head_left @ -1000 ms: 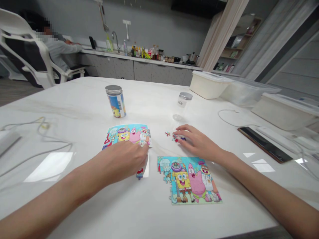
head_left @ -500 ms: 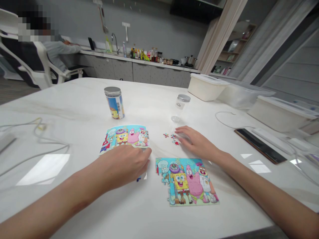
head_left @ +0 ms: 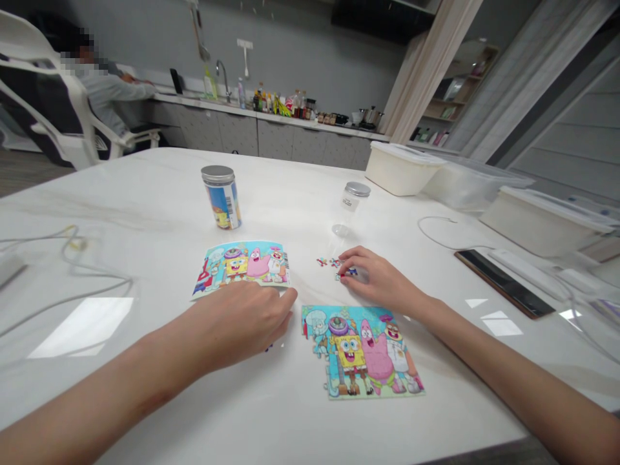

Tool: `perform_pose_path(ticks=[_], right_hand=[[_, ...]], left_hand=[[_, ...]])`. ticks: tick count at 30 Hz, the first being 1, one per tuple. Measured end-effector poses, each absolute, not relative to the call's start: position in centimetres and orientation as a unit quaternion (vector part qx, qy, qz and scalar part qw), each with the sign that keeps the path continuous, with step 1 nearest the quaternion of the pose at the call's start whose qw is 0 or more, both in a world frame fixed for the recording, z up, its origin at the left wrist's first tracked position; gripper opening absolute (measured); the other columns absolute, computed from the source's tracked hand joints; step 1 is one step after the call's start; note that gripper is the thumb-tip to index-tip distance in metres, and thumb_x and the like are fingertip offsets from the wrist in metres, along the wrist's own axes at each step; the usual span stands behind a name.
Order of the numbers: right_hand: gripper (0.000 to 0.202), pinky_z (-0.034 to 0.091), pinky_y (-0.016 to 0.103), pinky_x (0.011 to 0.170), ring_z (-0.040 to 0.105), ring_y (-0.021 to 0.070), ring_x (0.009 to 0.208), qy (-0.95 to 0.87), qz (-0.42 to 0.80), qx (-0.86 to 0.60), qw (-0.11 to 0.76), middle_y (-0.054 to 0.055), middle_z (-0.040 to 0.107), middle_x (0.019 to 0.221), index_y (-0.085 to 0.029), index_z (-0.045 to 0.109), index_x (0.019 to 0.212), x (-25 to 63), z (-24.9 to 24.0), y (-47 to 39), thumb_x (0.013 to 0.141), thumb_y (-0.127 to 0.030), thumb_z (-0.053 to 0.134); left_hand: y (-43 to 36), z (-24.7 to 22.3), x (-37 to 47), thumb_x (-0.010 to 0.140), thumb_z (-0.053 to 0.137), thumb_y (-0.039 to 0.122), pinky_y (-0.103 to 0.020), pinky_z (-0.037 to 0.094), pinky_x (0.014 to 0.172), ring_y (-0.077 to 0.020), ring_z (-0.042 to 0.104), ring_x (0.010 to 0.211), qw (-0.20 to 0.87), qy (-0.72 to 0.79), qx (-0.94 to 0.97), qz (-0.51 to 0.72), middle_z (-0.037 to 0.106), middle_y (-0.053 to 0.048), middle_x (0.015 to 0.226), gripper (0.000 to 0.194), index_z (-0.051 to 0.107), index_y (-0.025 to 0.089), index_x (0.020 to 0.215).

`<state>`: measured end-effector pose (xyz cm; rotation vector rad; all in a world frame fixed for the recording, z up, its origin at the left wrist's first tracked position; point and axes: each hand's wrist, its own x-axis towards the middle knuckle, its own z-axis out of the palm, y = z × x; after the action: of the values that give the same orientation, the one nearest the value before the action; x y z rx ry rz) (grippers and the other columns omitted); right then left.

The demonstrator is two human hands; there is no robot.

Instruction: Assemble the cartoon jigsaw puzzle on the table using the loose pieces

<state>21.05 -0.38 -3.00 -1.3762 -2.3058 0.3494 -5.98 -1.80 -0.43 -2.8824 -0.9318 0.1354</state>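
My left hand (head_left: 249, 313) has its fingers curled above the table, and whatever they might hold is hidden. A bit of dark blue puzzle piece (head_left: 269, 347) peeks out below it. Behind that hand lies the printed picture sheet (head_left: 254, 261) with cartoon figures, partly covered by the knuckles. My right hand (head_left: 375, 274) rests over several loose puzzle pieces (head_left: 322, 261), index finger and thumb apart, the thumb tip at a red-and-white piece (head_left: 341, 276). Between my forearms sits the partly assembled jigsaw puzzle (head_left: 368, 358), its left edge ragged.
A picture-wrapped jar (head_left: 223, 200) with a metal lid stands at the back left, a clear jar (head_left: 349, 208) at the back right. Storage boxes (head_left: 402, 171), a dark flat device (head_left: 504, 284) and cables line the right side. A person (head_left: 109, 93) sits far left.
My right hand has bent its fingers and drawn them in over the loose pieces, uncovering a dark blue one between finger and thumb. My left hand has barely shifted.
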Motion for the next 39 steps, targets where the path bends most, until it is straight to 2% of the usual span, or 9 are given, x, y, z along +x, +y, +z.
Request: perform_pose_path(ticks=[6, 18, 24, 27, 33, 39], right_hand=[[0.012, 0.047, 0.040, 0.093, 0.059, 0.0197, 0.103, -0.840, 0.138, -0.481, 0.209, 0.007, 0.058, 0.113, -0.022, 0.063, 0.088, 21.0, -2.8, -0.5, 0.084, -0.013, 0.056], [0.013, 0.046, 0.045, 0.096, 0.057, 0.0229, 0.106, -0.842, 0.115, -0.492, 0.190, 0.008, 0.059, 0.112, -0.022, 0.057, 0.085, 21.0, -2.5, -0.8, 0.081, -0.010, 0.056], [0.030, 0.042, 0.047, 0.101, 0.053, 0.0241, 0.120, -0.845, 0.122, -0.482, 0.197, 0.008, 0.058, 0.128, -0.024, 0.051, 0.116, 20.9, -3.0, -0.8, 0.087, -0.015, 0.053], [0.032, 0.043, 0.049, 0.101, 0.054, 0.0245, 0.118, -0.843, 0.116, -0.486, 0.199, 0.008, 0.059, 0.127, -0.025, 0.050, 0.124, 21.0, -3.4, -0.5, 0.093, -0.021, 0.048], [0.023, 0.047, 0.042, 0.093, 0.059, 0.0210, 0.104, -0.860, 0.077, -0.456, 0.216, 0.006, 0.065, 0.111, -0.024, 0.065, 0.102, 21.5, -3.7, 0.4, 0.091, -0.013, 0.048], [0.016, 0.049, 0.041, 0.086, 0.059, 0.0207, 0.094, -0.841, 0.105, -0.481, 0.224, 0.004, 0.066, 0.098, -0.023, 0.066, 0.093, 21.7, -3.7, 0.5, 0.089, -0.014, 0.054]], left_hand=[[-1.9, -0.3, -5.9, 0.091, 0.041, 0.019, -0.030, 0.043, 0.046, -0.0247, 0.065, 0.055, 0.054, -0.309, -0.948, 0.058, 0.068, -0.007, 0.069, 0.018, 0.059, 0.016, 0.092], [-1.9, -0.3, -5.9, 0.091, 0.041, 0.019, -0.028, 0.042, 0.046, -0.0215, 0.062, 0.051, 0.051, -0.306, -0.950, 0.043, 0.067, -0.007, 0.066, 0.018, 0.059, 0.016, 0.089], [-1.9, -0.3, -5.9, 0.091, 0.041, 0.019, -0.028, 0.040, 0.044, -0.0220, 0.061, 0.050, 0.066, -0.297, -0.952, 0.044, 0.066, -0.007, 0.065, 0.018, 0.058, 0.016, 0.089], [-1.9, -0.2, -5.9, 0.091, 0.040, 0.018, -0.029, 0.039, 0.044, -0.0227, 0.062, 0.050, 0.077, -0.289, -0.953, 0.053, 0.066, -0.006, 0.066, 0.018, 0.058, 0.016, 0.090], [-2.0, 0.0, -5.8, 0.091, 0.039, 0.018, -0.030, 0.039, 0.043, -0.0246, 0.063, 0.051, 0.086, -0.284, -0.952, 0.076, 0.066, -0.006, 0.067, 0.019, 0.058, 0.017, 0.092], [-2.0, 0.0, -5.8, 0.092, 0.039, 0.018, -0.031, 0.042, 0.044, -0.0245, 0.063, 0.053, 0.081, -0.287, -0.951, 0.078, 0.066, -0.006, 0.067, 0.019, 0.058, 0.016, 0.093]])
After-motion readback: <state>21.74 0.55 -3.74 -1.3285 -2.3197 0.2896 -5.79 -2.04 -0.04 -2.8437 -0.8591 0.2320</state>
